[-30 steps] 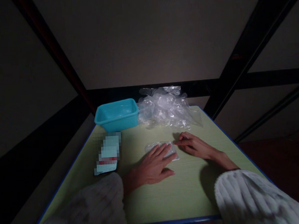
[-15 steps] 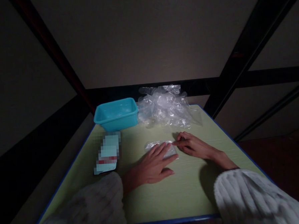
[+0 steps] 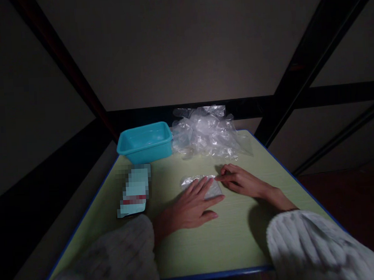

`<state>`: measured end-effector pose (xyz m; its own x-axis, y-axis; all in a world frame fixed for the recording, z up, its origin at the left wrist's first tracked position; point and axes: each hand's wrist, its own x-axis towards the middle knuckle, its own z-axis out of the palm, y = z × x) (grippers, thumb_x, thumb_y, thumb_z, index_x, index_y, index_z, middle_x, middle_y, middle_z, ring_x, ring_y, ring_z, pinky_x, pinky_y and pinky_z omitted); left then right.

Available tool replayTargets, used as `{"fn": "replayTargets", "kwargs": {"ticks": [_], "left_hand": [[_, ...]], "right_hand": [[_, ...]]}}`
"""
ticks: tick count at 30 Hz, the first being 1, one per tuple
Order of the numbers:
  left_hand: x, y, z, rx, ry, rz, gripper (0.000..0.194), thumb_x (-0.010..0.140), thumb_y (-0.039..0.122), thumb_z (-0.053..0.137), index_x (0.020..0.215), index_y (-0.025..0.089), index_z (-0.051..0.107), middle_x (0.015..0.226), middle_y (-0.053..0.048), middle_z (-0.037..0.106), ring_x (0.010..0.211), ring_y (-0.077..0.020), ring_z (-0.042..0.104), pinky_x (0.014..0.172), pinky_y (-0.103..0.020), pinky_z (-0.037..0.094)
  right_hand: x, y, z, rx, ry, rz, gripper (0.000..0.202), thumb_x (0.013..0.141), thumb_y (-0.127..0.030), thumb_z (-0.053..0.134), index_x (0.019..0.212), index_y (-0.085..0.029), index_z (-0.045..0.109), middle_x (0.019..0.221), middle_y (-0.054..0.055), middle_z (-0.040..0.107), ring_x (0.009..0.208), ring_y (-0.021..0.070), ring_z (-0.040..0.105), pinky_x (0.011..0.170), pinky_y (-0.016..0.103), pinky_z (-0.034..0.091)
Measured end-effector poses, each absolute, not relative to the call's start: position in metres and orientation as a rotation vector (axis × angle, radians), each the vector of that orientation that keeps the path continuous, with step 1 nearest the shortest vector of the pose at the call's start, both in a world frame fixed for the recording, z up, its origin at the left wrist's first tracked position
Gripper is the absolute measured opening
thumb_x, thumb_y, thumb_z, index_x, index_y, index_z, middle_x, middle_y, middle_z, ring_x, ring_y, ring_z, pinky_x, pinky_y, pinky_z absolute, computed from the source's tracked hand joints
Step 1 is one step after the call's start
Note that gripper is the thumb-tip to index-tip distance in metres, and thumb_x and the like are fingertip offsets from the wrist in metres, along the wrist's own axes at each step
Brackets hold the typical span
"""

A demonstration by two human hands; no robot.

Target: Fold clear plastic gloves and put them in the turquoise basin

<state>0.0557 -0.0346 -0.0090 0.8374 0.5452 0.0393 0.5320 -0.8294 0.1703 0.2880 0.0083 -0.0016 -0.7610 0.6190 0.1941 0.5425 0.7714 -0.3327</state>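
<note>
A clear plastic glove (image 3: pixel 213 191), folded into a small flat piece, lies on the table in front of me. My left hand (image 3: pixel 190 204) rests flat across it, palm down with the fingers spread, and covers much of it. My right hand (image 3: pixel 239 181) is at its right edge. There the outstretched index fingertip touches the plastic's upper right corner, while the other fingers curl loosely and hold nothing I can see.
A heap of loose clear plastic gloves (image 3: pixel 205 132) lies at the table's back. Left of it stands a turquoise bin (image 3: pixel 148 154). A phone (image 3: pixel 136 188), its screen blurred out, lies nearer me. The pale green table (image 3: pixel 211 251) has a blue edge, with a wall behind.
Almost nothing differs. Both hands stay in place on the folded glove, and the view has shifted very slightly.
</note>
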Motion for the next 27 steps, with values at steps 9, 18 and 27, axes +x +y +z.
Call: {"fn": "replayTargets", "kwargs": {"ticks": [9,18,27], "left_hand": [[0.057,-0.035,-0.004,2.818,0.872,0.04,0.048,0.088,0.043,0.05,0.134,0.032,0.04,0.152,-0.007,0.014,0.137,-0.0343,0.012,0.109,-0.051,0.018],[0.056,-0.035,-0.007,2.815,0.876,0.073,0.048,0.088,0.044,0.05,0.134,0.031,0.041,0.152,-0.007,0.017,0.138,-0.0335,0.012,0.109,-0.05,0.017],[0.058,-0.035,-0.003,2.799,0.875,-0.011,0.052,0.089,0.042,0.05,0.137,0.028,0.037,0.151,-0.013,0.015,0.137,-0.0345,0.011,0.109,-0.051,0.017]], "right_hand": [[0.289,0.007,0.0,-0.956,-2.69,0.32,0.033,0.087,-0.015,0.043,0.111,-0.017,0.065,0.092,0.011,0.056,0.088,0.0228,0.052,0.078,0.041,0.045],[0.278,-0.001,0.001,-0.834,-2.622,0.36,0.032,0.091,-0.021,0.043,0.118,-0.014,0.058,0.111,0.011,0.064,0.106,0.0235,0.053,0.091,0.043,0.042],[0.277,-0.002,-0.005,-1.024,-2.65,0.263,0.04,0.084,-0.034,0.059,0.119,-0.015,0.058,0.108,0.014,0.066,0.106,0.0265,0.058,0.09,0.043,0.045]]}}
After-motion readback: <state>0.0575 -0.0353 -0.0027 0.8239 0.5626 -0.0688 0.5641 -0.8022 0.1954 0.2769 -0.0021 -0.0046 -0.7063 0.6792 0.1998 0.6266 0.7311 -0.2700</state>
